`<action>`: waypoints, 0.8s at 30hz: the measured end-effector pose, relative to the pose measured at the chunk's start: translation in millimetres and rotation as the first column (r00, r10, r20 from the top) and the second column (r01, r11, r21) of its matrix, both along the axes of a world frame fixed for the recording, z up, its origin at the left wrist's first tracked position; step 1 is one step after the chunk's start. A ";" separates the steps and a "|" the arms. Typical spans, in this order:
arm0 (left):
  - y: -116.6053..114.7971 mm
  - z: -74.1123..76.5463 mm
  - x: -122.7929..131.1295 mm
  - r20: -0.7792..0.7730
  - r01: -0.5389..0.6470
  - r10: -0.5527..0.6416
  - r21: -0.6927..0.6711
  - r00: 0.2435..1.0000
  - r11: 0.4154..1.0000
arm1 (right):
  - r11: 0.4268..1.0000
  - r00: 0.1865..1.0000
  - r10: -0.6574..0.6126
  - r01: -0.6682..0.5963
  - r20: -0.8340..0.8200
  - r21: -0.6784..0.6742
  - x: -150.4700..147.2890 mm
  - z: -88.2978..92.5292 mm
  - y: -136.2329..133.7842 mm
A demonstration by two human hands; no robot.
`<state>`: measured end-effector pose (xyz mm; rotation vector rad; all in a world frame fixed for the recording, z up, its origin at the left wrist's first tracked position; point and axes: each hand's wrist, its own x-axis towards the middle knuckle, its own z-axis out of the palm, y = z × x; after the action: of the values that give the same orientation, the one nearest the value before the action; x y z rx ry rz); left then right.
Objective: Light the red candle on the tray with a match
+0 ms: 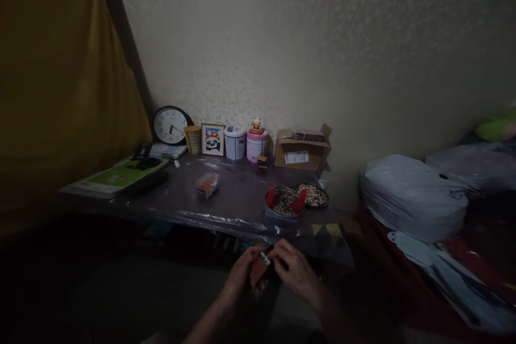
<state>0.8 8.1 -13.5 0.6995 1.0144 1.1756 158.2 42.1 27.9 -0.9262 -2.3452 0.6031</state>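
Note:
Close to my body, below the table's front edge, my left hand [241,271] is closed around a small orange-brown box [258,273], probably a matchbox. The box is tilted, and something white shows at its upper end. Beside that end is my right hand [296,271], its fingers bent together; what they pinch, if anything, is too dark and small to make out. Ahead on the table stands a round tin [285,214] with dark and pale bits inside and two red pieces at its rim. Touching it on the right is a dish of pale sticks with dark tips [311,195].
A plastic-wrapped orange pack [207,185] lies on the dark covered table [237,193]. Behind are a clock [171,125], a framed panda picture [213,140], canisters [235,143] and a cardboard box [302,149]. White bags [411,193] are piled at right; a yellow curtain [60,75] hangs left.

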 end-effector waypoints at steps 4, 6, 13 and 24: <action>3.1 -5.6 3.9 -0.017 0.042 -0.042 0.018 0.999 0.999 | 0.999 0.998 0.024 -0.025 0.050 0.023 -3.2 -2.1 -3.8; 2.9 -6.1 5.4 -0.023 0.054 -0.053 0.043 0.998 0.998 | 0.999 0.998 0.034 -0.034 0.043 0.002 -5.4 -2.2 -5.7; -1.8 3.0 4.0 -0.032 0.024 -0.021 0.095 0.999 0.995 | 0.987 0.978 -0.020 -0.015 -0.209 -0.162 -13.2 -1.0 -5.5; 1.7 2.0 -1.3 0.036 -0.162 0.159 0.080 0.987 0.984 | 0.779 0.771 -0.369 -0.048 -0.519 -0.626 -7.7 -0.6 9.0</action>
<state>-0.5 9.8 -11.5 0.6731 1.0164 1.3713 150.4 51.1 27.2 -0.9891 -1.4429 1.4053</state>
